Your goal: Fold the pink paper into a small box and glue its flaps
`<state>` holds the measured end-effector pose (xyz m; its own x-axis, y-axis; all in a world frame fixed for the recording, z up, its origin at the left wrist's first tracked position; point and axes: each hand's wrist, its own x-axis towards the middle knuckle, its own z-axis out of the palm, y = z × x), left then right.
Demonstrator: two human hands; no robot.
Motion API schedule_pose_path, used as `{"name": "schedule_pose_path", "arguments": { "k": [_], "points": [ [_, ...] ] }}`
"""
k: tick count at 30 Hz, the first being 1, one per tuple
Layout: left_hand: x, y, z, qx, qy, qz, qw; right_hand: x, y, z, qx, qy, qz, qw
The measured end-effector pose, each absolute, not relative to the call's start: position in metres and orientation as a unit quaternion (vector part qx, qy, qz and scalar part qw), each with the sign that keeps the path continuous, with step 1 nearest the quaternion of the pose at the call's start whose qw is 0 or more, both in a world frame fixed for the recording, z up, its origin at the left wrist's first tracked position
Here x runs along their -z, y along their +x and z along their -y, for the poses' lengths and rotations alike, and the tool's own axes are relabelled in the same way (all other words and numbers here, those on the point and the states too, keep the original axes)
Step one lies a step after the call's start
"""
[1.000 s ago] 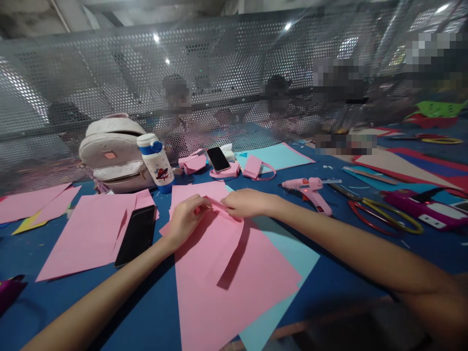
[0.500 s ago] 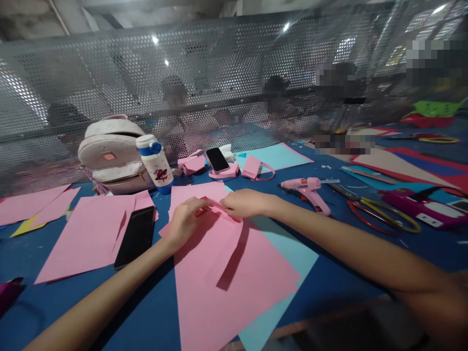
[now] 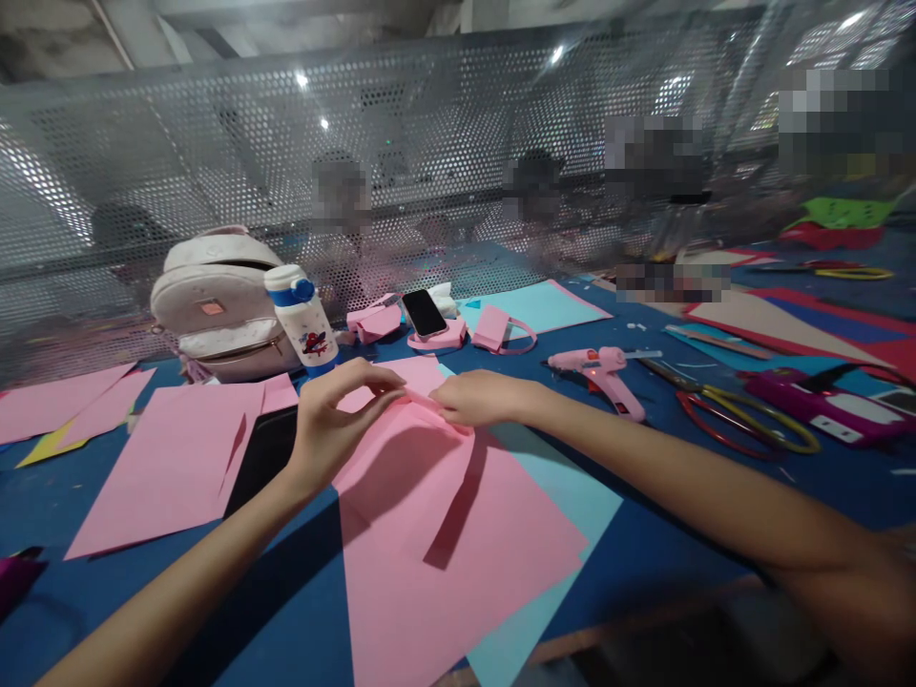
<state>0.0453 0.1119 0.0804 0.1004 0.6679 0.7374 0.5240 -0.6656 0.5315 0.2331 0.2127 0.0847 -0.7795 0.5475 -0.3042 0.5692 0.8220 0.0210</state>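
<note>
Between my hands is a folded pink paper piece (image 3: 427, 410), with a narrow pink paper strip (image 3: 458, 510) trailing from it toward me. My left hand (image 3: 336, 415) pinches the piece's left end between thumb and fingertips, wrist raised. At the other end, my right hand (image 3: 476, 399) has its fingers closed on the piece, its palm side hidden. Below them lies a large pink sheet (image 3: 429, 611) over a light blue sheet (image 3: 558, 515). Right of my hands rests a pink glue gun (image 3: 601, 372).
Scissors (image 3: 722, 405) and a purple device (image 3: 822, 405) lie to the right. Small pink paper bags (image 3: 493, 329) and a phone (image 3: 425, 313) sit at the back. A bottle (image 3: 304, 324), a white backpack (image 3: 221, 305) and a black phone (image 3: 264, 453) are leftward. A perforated metal screen (image 3: 429, 124) stands behind.
My left hand has lifted and shifted, its wrist higher and fingers now pinching the piece from the left. My right hand stays almost where it was.
</note>
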Motion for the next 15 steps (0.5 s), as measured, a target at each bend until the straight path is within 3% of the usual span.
{"name": "schedule_pose_path", "arguments": {
  "k": [4, 7, 15],
  "points": [
    [-0.097, 0.055, -0.101, -0.598, 0.647, -0.371, 0.295, -0.085, 0.233, -0.213, 0.04, 0.288, -0.945, 0.148],
    [-0.099, 0.05, -0.105, -0.559, 0.618, -0.349, 0.429, -0.086, 0.232, -0.212, 0.04, 0.288, -0.945, 0.149],
    [-0.103, 0.058, -0.093, -0.392, 0.692, -0.367, 0.482, -0.085, 0.234, -0.213, 0.035, 0.29, -0.945, 0.145]
  ]
}}
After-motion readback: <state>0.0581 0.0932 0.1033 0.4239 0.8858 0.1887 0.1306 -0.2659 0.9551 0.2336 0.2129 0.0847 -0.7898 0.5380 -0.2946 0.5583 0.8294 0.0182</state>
